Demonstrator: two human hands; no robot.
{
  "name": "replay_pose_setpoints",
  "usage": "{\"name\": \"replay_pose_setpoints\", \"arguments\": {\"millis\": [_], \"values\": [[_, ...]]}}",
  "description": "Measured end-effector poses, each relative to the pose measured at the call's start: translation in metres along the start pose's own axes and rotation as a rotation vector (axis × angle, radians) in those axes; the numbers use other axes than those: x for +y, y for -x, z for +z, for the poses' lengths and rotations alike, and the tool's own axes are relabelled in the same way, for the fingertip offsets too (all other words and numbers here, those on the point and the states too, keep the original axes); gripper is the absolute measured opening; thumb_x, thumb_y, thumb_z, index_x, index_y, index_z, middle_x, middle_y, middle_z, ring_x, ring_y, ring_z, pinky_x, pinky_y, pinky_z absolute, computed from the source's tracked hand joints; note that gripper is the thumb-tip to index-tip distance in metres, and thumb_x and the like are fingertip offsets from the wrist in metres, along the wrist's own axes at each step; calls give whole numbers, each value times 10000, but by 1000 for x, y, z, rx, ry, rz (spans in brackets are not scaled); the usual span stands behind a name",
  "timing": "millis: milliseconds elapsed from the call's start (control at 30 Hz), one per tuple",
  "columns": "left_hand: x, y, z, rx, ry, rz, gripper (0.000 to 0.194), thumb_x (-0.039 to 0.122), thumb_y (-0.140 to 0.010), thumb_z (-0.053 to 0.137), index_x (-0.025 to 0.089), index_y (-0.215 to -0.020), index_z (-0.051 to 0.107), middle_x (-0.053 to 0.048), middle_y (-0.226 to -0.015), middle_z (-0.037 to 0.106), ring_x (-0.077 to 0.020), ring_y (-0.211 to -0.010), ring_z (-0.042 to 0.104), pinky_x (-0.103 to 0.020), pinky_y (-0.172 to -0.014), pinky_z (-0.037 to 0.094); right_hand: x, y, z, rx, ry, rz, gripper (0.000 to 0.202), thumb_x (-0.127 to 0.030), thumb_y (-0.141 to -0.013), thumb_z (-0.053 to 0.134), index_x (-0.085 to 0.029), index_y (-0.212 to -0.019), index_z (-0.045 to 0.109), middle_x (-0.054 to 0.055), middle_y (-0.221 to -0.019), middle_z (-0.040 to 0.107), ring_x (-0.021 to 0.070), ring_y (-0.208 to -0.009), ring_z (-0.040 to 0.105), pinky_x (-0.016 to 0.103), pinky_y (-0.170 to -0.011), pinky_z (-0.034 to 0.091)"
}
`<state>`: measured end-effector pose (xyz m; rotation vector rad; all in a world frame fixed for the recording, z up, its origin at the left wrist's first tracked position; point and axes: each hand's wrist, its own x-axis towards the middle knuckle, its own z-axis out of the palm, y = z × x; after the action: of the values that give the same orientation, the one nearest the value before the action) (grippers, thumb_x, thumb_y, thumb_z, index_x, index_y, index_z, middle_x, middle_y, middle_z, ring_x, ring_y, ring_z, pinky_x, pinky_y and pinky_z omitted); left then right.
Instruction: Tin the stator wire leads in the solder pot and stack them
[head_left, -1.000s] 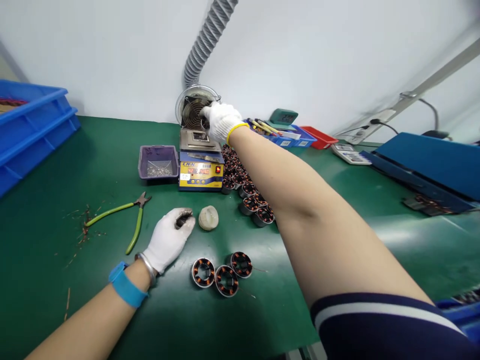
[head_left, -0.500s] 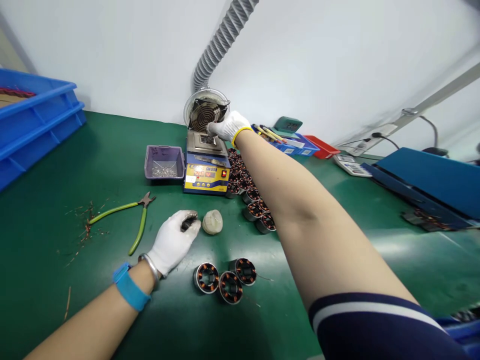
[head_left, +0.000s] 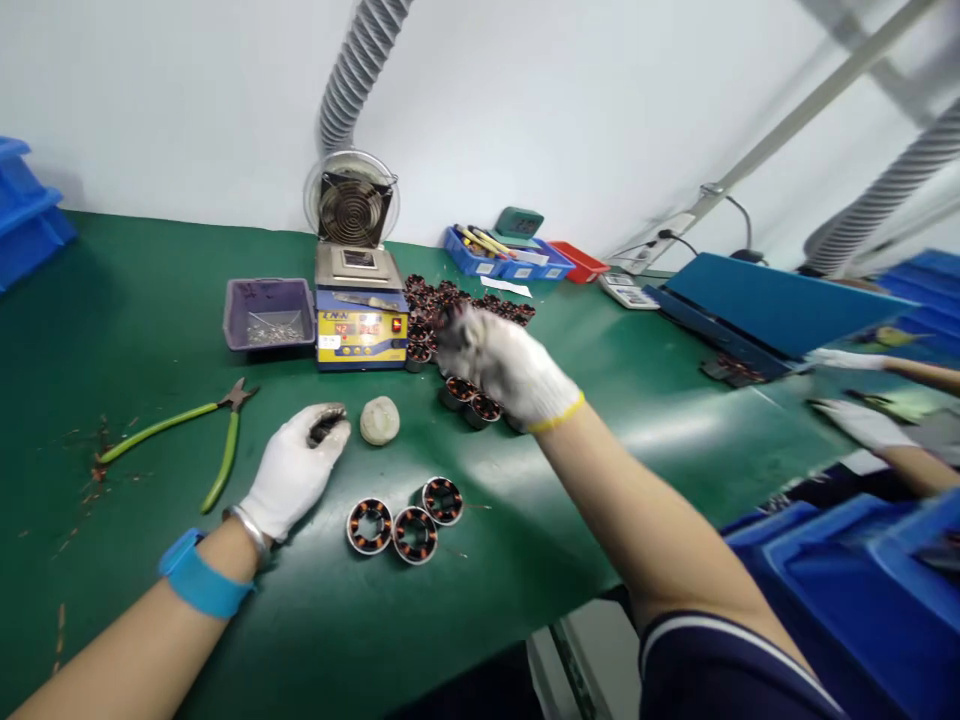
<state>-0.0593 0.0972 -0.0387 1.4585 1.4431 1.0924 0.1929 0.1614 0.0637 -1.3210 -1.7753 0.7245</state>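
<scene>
My left hand (head_left: 296, 465), in a white glove, rests on the green table beside a whitish round jar (head_left: 379, 421). Its fingers curl round something small and dark that I cannot make out. My gloved right hand (head_left: 506, 362) is blurred in front of the group of copper-wound motor stators (head_left: 431, 300); whether it holds anything cannot be told. Left of that group is the yellow and blue solder pot (head_left: 361, 335) with a fan behind its top. Three ring-shaped stators (head_left: 415, 535) lie together near the front.
Green-handled cutters (head_left: 229, 440) and wire scraps lie at left, a purple bin (head_left: 270, 314) behind them. Small blue trays (head_left: 510, 268) and a red tray (head_left: 577, 262) stand at the back. Another person's gloved hands (head_left: 862, 425) and blue crates (head_left: 862, 590) are at right.
The view has swung to the right. My right hand has left the top of the solder pot and moved right and nearer, over the stators. My left hand stays beside the jar.
</scene>
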Motion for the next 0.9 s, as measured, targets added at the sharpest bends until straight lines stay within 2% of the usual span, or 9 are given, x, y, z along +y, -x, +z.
{"name": "replay_pose_setpoints", "arguments": {"millis": [133, 200, 267, 400, 533, 600, 733, 833, 900], "values": [[3, 0, -2, -8, -15, -36, 491, 566, -765, 635, 170, -1048, 697, -122, -1079, 763, -294, -1019, 706, -440, -984, 530, 30, 113, -6, -95, -255, 309, 517, -310, -654, 747, -226, -1123, 547, 83, -1057, 736, 237, -876, 741, 433, -831, 611], [5, 0, -3, -10, -31, -59, 500, 567, -752, 639, 171, -1052, 696, -121, -1085, 761, -300, -1023, 702, -445, -999, 525, 35, 144, -5, -144, -130, 364, 582, -212, -638, 725, -229, -1197, 563, 100, -1205, 704, 265, -1056, 713, 464, -936, 580], [8, 1, -4, -13, -49, -75, 494, 554, -751, 642, 176, -1064, 694, -119, -1104, 756, -300, -1036, 697, -443, -1020, 516, 37, 155, 2, -190, 64, 283, 597, -201, -663, 722, -222, -1243, 584, 121, -1342, 640, 297, -1286, 591, 511, -1076, 488], [10, 1, -6, -9, -73, -89, 447, 532, -756, 653, 201, -1053, 694, -97, -1099, 754, -295, -1037, 697, -446, -1037, 512, 36, 145, 18, -261, 268, 20, 587, -329, -674, 820, -193, -1215, 639, 137, -1364, 623, 315, -1399, 473, 517, -1185, 357], [11, 1, -7, 4, -61, -89, 421, 514, -751, 663, 207, -1037, 695, -84, -1065, 758, -284, -999, 709, -437, -1006, 537, 29, 132, 16, -357, 248, -63, 845, -464, -588, 863, -209, -1341, 577, 142, -1401, 592, 329, -1329, 541, 493, -1112, 444], [12, 1, -7, 7, -44, -86, 440, 518, -742, 665, 194, -1039, 693, -92, -1059, 758, -280, -984, 711, -432, -990, 546, 27, 122, 8, -268, 225, -56, 900, -482, -626, 824, -221, -1422, 497, 133, -1412, 584, 307, -1276, 584, 465, -1060, 489], [13, 1, -4, 5, -12, -88, 481, 528, -718, 675, 172, -1042, 688, -110, -1061, 757, -278, -978, 710, -431, -975, 547, 32, 85, 2, 25, 601, -83, 732, -404, -754, 717, -132, -1404, 516, 184, -1308, 638, 335, -1224, 584, 506, -1068, 438], [14, 0, -5, 11, 3, -93, 495, 527, -715, 676, 156, -1042, 683, -122, -1058, 758, -276, -978, 706, -442, -969, 542, 40, 58, 10, -72, 923, -94, 578, -244, -803, 649, -85, -1354, 580, 212, -1190, 691, 363, -1214, 579, 579, -1124, 318], [15, 0, -8, 59, 26, -83, 476, 512, -717, 677, 154, -1031, 680, -128, -1075, 756, -275, -989, 698, -436, -946, 547, 42, 51, 14, -91, 927, -97, 503, -194, -837, 596, -100, -1331, 611, 196, -1174, 707, 343, -1201, 594, 595, -1152, 262]]}}
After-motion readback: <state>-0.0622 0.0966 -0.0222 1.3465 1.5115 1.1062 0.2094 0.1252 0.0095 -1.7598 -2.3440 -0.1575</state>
